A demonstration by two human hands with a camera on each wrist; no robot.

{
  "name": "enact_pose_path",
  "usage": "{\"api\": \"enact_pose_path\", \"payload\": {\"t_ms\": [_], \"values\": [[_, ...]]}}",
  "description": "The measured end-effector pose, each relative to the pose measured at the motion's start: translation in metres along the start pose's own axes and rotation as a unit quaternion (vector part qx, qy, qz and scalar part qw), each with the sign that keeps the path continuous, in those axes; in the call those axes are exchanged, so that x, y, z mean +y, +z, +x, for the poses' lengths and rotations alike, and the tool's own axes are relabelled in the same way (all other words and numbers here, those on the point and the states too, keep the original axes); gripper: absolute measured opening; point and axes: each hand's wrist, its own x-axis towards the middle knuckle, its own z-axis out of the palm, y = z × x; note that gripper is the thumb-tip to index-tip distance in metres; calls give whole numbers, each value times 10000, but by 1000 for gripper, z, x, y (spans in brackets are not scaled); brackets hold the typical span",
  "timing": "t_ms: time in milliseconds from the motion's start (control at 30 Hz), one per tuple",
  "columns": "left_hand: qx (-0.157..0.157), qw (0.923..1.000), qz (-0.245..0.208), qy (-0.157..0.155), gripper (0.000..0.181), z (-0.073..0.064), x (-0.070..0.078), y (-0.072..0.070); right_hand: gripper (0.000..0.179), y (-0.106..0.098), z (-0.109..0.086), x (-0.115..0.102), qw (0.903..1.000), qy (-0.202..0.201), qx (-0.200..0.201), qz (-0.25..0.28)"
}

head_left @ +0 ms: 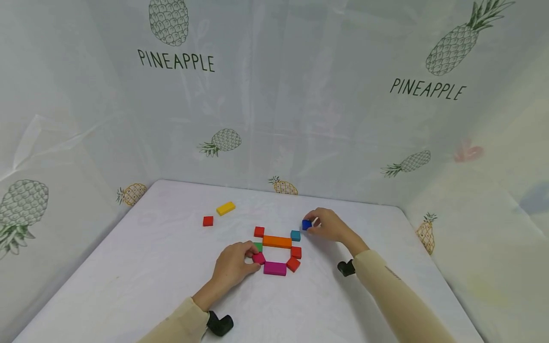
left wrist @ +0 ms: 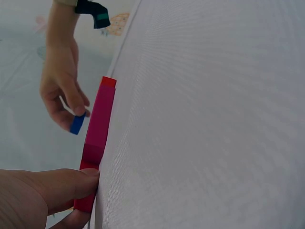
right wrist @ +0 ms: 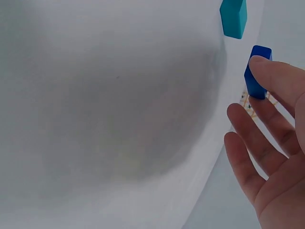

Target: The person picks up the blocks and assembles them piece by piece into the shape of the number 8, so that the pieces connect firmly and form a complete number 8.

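My right hand (head_left: 328, 225) pinches a dark blue block (right wrist: 259, 71) between thumb and fingers, up off the tabletop in the right wrist view. Just left of it in the head view lies a teal block (head_left: 295, 235). With thumb and fingertips, my left hand (head_left: 233, 263) grips a crimson block (head_left: 259, 258) at the lower left of a ring of blocks. A green block (head_left: 258, 246), partly hidden by that hand, sits right behind. The ring also has a long orange block (head_left: 277, 242), a magenta block (head_left: 275, 268) and red blocks (head_left: 296, 252).
A yellow block (head_left: 226, 208) and a separate red block (head_left: 208, 221) lie at the back left of the white table (head_left: 171, 267). Pineapple-printed curtains (head_left: 300, 105) rise behind and beside the table. Each wrist wears a black device (head_left: 220, 325).
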Motion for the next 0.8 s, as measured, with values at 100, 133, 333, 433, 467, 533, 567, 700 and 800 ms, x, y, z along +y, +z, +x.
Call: {"api": "enact_pose_path", "payload": {"t_ms": [100,133,333,433,467,533,567,700,800], "values": [[11,10000,-31,-4,26,0,0,0,30,2,10,-4,9999,-133,-91,26],[13,10000,-37,-5,26,0,0,0,30,3,12,-5,9998,-160,-129,21],[16,10000,-24,30,27,0,-1,0,30,7,26,-9,9994,-175,-309,29],[27,10000,-46,3,26,0,-1,0,30,8,32,-9,9991,-240,-358,19],[28,10000,-55,-11,26,0,-1,0,31,8,34,-10,9989,-249,-392,13],[30,10000,-63,-13,26,0,0,0,31,9,37,-10,9985,-243,-484,11],[29,10000,-63,11,26,0,0,0,31,10,38,-10,9983,-249,-524,25],[9,10000,-71,2,27,1,1,0,31,11,42,-12,9973,-242,-683,72],[-10,10000,-78,-57,26,1,1,0,31,12,43,-13,9970,-240,-736,43]]}}
